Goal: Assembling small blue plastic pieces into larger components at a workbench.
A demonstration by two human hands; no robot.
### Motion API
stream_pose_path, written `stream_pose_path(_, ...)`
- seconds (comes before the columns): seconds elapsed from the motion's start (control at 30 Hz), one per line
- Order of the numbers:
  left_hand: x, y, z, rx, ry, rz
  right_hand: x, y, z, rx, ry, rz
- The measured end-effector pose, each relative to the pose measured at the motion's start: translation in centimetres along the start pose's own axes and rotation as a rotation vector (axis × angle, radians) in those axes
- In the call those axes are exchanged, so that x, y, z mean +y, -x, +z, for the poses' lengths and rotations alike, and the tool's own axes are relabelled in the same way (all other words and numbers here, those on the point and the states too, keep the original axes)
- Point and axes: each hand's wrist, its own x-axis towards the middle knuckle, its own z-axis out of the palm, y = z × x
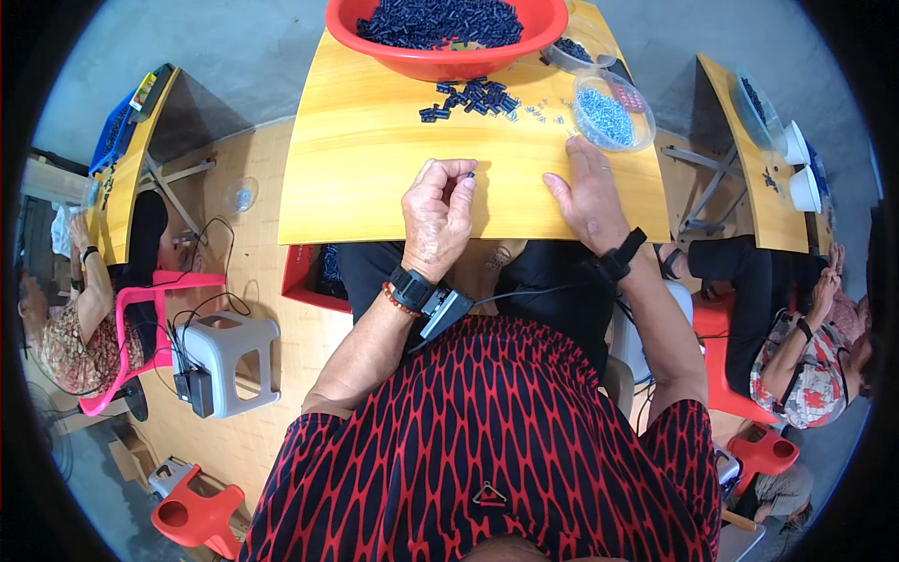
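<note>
My left hand (436, 214) is closed above the near half of the yellow table (356, 159), pinching a small black plastic piece (471, 174) between thumb and forefinger; most of the piece is hidden. My right hand (594, 192) lies over the table with its fingers stretched forward and its thumb apart. Its fingertips are close to a clear round tub (646, 139) of small shiny, bluish-silver parts (604, 116). A few loose shiny pieces (541, 114) are scattered to the left of that tub. Beyond my left hand is a loose pile of black cylindrical pieces (476, 97).
A large red basin (440, 64) heaped with black pieces stands at the far edge. Behind the tub sits another clear container (573, 54) with dark pieces. Under the table is a red box (298, 276). People sit at tables on both sides, among stools and cables.
</note>
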Motion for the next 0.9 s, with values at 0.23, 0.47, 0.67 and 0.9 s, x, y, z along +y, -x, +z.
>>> stream_pose_path(0.23,0.6,0.0,0.0,-0.003,-0.054,0.014,-1.1,-1.6,1.0,-0.046,-0.110,-0.036)
stream_pose_path(0.47,1.2,0.0,0.1,-0.009,-0.097,0.046,-0.7,-1.3,0.0,0.019,-0.198,-0.025)
stream_pose_path(0.67,1.1,0.1,-0.1,-0.003,-0.080,0.052,-2.6,-0.1,-4.2,0.074,-0.493,0.170)
stream_pose_path(0.9,0.9,0.2,0.1,0.009,-0.038,0.022,6.0,0.2,-6.8,0.566,-0.523,0.500)
